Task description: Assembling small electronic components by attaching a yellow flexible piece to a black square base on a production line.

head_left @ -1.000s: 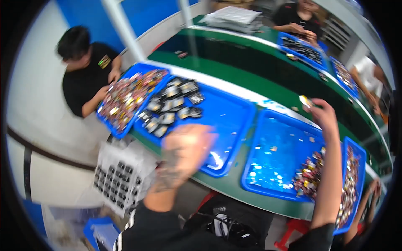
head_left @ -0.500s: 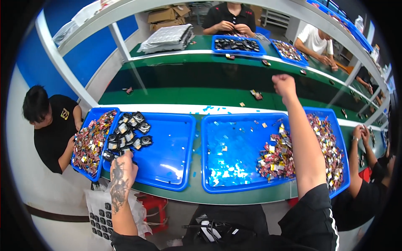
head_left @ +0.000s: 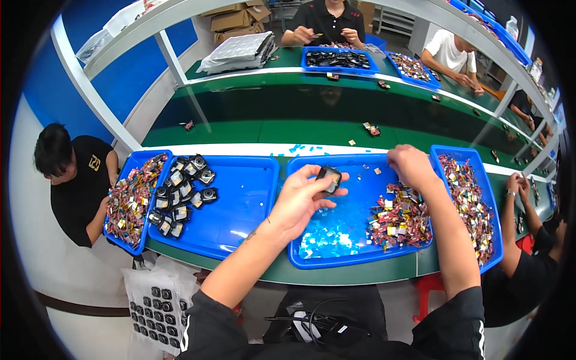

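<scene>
Module [head_left: 332,180] above far left part of film-strewn tray [head_left: 354,208] | our left hand [head_left: 298,201] grips module's sides, seemingly keeping face exposed | right hand [head_left: 411,167] curls over that tray's far right corner, we cannot tell its grip

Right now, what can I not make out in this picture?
In the head view:
Right hand: whether it holds anything; its own back hides this.
Black part: the side against the left hand, covered by its grip.
Far co-worker in black: upper head, cut off by the top edge.
</scene>
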### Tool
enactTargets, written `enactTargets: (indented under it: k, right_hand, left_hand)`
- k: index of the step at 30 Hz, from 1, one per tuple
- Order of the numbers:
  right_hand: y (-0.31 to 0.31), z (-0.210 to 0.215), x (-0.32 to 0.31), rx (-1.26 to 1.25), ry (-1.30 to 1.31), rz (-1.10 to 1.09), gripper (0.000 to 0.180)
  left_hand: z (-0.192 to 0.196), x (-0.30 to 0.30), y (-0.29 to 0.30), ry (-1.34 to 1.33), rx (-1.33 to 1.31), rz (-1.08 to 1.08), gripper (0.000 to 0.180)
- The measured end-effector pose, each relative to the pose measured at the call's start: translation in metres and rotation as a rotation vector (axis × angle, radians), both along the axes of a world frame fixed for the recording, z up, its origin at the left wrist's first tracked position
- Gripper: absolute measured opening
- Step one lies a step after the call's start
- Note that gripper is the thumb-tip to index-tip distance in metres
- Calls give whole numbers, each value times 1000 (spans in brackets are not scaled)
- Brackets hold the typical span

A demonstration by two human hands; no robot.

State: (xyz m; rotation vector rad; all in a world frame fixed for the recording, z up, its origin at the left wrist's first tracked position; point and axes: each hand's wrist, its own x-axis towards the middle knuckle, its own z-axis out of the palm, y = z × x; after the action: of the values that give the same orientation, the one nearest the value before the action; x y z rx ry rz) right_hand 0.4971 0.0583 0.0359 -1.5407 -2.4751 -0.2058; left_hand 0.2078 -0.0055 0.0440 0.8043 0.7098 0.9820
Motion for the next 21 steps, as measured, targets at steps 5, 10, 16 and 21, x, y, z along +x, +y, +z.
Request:
enactTargets:
  k: [5,10,16,21]
  right_hand:
    - [-57,38,-47,-194,1069,-56,8]
    - [-117,26,-71,-525,1570,8,9]
    - [-123,11,-93,-592,1633,1,8]
    - [-121,8,-96,-588,1537,-111,11]
  left_hand:
    - [-8,0,-9,38,114,70,47]
    - [-9,15,-20,434,650,20,21]
    - [-12,13,-27,528,679,-43,16]
    - [-17,14,-28,605,643,-39,13]
